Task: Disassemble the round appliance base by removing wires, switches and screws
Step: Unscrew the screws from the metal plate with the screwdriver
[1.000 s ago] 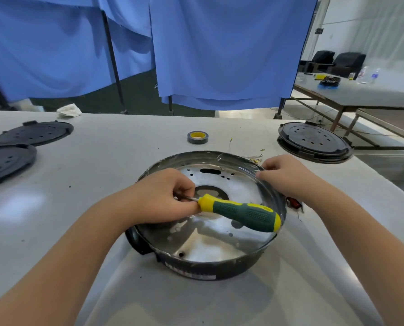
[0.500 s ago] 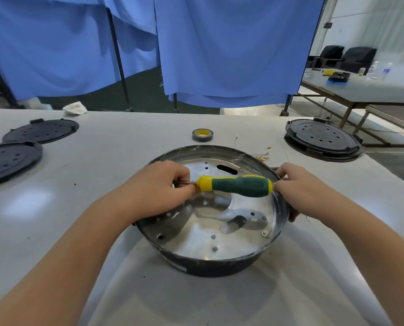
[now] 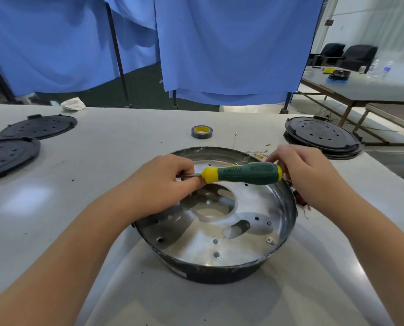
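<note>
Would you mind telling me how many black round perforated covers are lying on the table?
3 positions: two on the left, far cover and near cover, and one at far right, which looks stacked, so another may lie hidden beneath.

Single head view, your own eye line: looks forward and down across grey table (image 3: 83, 189), close over round appliance base (image 3: 219, 231) (both forearms enter from bottom edge), blue curtains (image 3: 231, 48) far behind.

You will find no legible text. The tape roll (image 3: 202, 132) carries dark print on its yellow core, too blurred to read. The pale label on the base (image 3: 219, 275) wall is also unreadable.
</note>
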`<state>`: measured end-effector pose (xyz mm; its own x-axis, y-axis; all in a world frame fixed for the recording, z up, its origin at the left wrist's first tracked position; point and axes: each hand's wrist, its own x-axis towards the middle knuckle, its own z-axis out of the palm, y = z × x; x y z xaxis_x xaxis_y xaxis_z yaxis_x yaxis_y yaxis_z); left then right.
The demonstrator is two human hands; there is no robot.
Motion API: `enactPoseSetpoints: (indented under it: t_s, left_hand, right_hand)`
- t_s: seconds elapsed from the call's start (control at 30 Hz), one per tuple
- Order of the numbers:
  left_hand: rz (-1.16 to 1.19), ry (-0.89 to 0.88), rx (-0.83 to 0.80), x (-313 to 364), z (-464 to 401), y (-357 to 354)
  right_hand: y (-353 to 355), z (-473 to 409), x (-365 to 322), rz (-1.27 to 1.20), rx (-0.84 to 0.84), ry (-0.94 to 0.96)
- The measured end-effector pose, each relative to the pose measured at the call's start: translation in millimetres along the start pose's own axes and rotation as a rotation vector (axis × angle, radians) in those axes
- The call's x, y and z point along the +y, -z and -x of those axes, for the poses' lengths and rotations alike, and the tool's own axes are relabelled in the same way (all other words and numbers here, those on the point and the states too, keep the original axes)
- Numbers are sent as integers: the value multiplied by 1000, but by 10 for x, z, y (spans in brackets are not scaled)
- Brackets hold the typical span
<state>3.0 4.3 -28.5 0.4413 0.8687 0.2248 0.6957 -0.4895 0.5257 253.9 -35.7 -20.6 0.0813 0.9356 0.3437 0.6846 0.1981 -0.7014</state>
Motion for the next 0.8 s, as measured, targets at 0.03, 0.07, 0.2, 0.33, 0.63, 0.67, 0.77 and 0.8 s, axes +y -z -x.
enactPoseSetpoints:
  t_s: [0.03,0.07,0.2,0.33,0.63,0.67,0.77,0.8]
  left_hand:
    - [10,3,17,12,2,-1]
    - [20,8,37,18,1,-7]
    - [79,16,103,60,16,-44]
    - [233,8,65,223,53,-100]
    - [-16,66,-499,485,301,-189]
    - [-65,47,-527,518,324,-202]
    - [-134,23,-546,549,328,-222]
    - [-130,27,-565,542,322,-213]
  right_hand:
    - [1,24,-47,-81,-30,45]
    - [-1,47,-80,-130,-78,84]
    - [-10,101,-151,-295,-237,127]
    - [0,101,-165,-584,-131,59]
    - [168,-95,-112,-1200,101,-225]
    - [164,-109,-116,-1218,96,-231]
    - [114,-145,-148,-1271,51,-218]
    - [85,-150,-176,-1277,33,-217]
